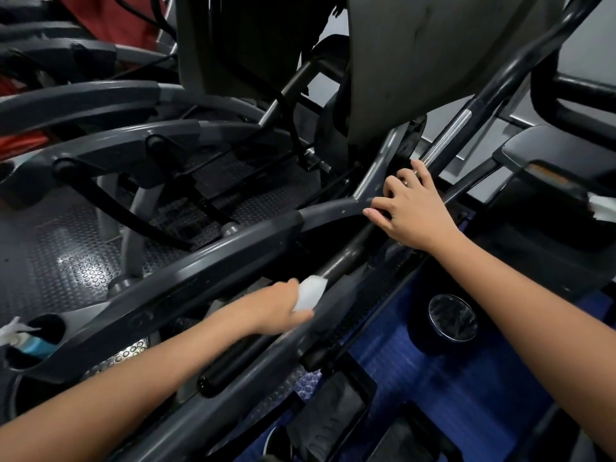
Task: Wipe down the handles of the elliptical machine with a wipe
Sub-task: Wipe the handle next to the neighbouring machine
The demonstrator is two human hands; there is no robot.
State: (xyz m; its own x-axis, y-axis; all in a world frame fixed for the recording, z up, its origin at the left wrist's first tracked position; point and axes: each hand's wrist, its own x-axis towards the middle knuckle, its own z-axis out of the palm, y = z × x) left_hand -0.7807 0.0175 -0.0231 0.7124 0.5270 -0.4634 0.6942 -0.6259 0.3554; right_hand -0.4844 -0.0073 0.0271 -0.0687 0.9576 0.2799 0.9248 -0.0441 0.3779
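A long black handle bar (pixel 346 258) of the elliptical machine runs diagonally from lower left to upper right, with a chrome section (pixel 450 135) higher up. My left hand (pixel 280 308) presses a white wipe (pixel 310 291) against the lower part of this bar, fingers closed around it. My right hand (pixel 410 211) rests higher up, where the bar crosses the curved grey frame arm (pixel 233 248), its fingers spread and curled over the bar and frame.
The grey console back (pixel 416 61) looms at top centre. A cup holder with a blue spray bottle (pixel 30 341) sits at lower left. Neighbouring machines' arms fill the left; a studded rubber floor (pixel 83 268) lies below. Blue surface with a round chrome cap (pixel 451 316) is at right.
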